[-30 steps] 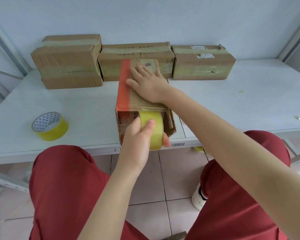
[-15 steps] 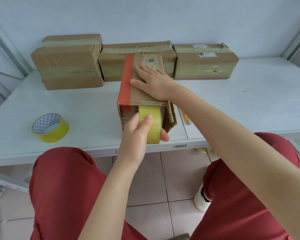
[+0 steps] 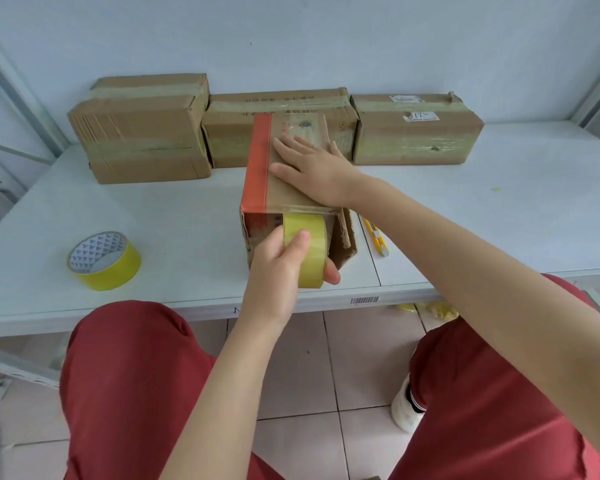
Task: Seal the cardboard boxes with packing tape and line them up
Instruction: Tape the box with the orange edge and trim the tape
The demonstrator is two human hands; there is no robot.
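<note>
A cardboard box (image 3: 257,174) with an orange strip along its top left edge stands near the table's front edge. My right hand (image 3: 314,168) lies flat on its top with the fingers spread. My left hand (image 3: 283,268) grips a yellow tape roll (image 3: 309,251) against the box's near face, just below the top edge. A side flap at the box's right stands slightly ajar. Three taped boxes stand in a row at the wall: left (image 3: 142,133), middle (image 3: 229,133) partly hidden, right (image 3: 416,133).
A second yellow tape roll (image 3: 103,259) lies on the white table (image 3: 499,220) at the left. Small yellow snips (image 3: 378,239) lie to the right of the box. Metal frame posts rise at both sides. My red-trousered knees are below the table edge.
The box and both hands have shifted a little away from me, farther onto the table. The snips to the right of the box have come into view.
</note>
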